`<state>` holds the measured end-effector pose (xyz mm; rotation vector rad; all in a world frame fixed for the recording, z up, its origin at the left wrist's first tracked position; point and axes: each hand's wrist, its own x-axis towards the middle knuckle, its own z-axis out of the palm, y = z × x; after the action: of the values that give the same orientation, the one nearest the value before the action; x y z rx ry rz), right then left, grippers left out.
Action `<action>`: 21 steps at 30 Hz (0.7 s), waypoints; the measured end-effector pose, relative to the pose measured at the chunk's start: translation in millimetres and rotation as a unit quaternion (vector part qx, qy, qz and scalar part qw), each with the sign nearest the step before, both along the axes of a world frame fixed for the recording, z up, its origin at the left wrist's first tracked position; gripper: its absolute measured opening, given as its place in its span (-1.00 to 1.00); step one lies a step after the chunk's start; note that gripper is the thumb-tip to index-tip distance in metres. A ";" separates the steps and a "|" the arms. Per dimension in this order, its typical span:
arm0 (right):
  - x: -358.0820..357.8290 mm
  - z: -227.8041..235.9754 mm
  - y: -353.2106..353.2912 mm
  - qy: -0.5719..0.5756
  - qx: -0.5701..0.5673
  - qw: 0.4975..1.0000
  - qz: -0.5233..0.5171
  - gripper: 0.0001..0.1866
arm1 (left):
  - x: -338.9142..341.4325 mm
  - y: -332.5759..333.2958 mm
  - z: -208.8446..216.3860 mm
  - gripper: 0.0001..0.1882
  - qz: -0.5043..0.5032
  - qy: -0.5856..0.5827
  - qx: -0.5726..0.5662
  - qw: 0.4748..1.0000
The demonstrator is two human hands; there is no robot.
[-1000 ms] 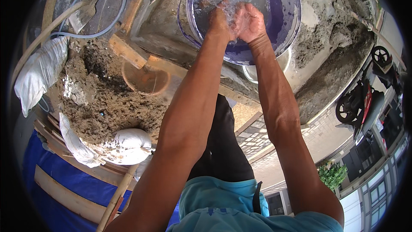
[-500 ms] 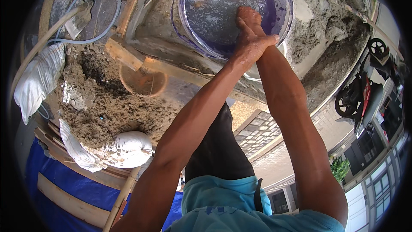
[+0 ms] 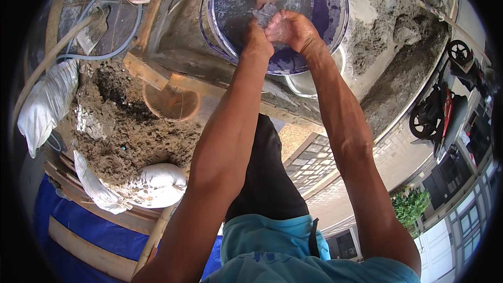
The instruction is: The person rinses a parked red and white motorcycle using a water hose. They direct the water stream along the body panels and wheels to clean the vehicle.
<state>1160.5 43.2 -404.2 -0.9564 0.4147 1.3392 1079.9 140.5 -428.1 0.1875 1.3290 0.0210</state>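
A round purple bucket (image 3: 332, 15) of grey, rippling water (image 3: 230, 0) stands at the top of the view. Both of my hands are over the water inside it, side by side and cupped. My right hand (image 3: 292, 29) is open, palm up and wet, with its fingers curved. Against it rests my left hand (image 3: 255, 37), open as far as its partly hidden fingers show. Splashing water (image 3: 265, 14) shows between the fingertips. A blurred patch covers part of the bucket's far side.
Wet mortar (image 3: 408, 31) lies right of the bucket. At left are a sand heap (image 3: 136, 141), a half-buried brown bucket (image 3: 173, 102), white sacks (image 3: 50, 105), a shovel (image 3: 89, 34) and a hose (image 3: 139, 21). Motorbikes (image 3: 437, 115) stand far right.
My hands, clasped together before with the left over the right wrist, have parted into a cupped pair lower at the water. The left has moved left. The view has shifted slightly.
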 end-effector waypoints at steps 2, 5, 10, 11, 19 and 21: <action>-31.2 52.8 7.3 -0.206 -0.110 0.972 -0.014 -0.78 | 7.9 -0.2 21.0 -0.63 0.066 -0.098 -0.053 0.992; -73.2 105.5 2.4 -0.616 -0.093 0.776 0.099 -0.67 | -3.3 -0.4 51.2 -0.55 -0.054 -0.148 0.051 0.986; -108.4 106.6 13.1 -0.706 -0.252 0.658 0.074 -0.50 | -27.6 -4.7 29.0 -0.37 -0.130 -0.311 -0.010 0.941; -109.2 100.0 13.9 -0.673 -0.281 0.680 0.074 -0.48 | -22.9 -11.8 32.6 -0.38 -0.133 -0.279 -0.022 0.951; -78.8 94.4 6.1 -0.545 -0.379 0.748 -0.003 -0.57 | -14.2 -29.4 113.9 -0.27 -0.256 -0.254 -0.109 0.926; -75.0 106.6 -22.6 -0.539 -0.437 0.715 0.090 -0.53 | -18.3 -73.6 144.8 -0.42 -0.272 -0.232 0.040 0.933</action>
<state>1085.5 20.6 -297.6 -2.4186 -0.0113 0.4565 1061.6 66.9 -283.3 0.5788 0.7712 -0.3326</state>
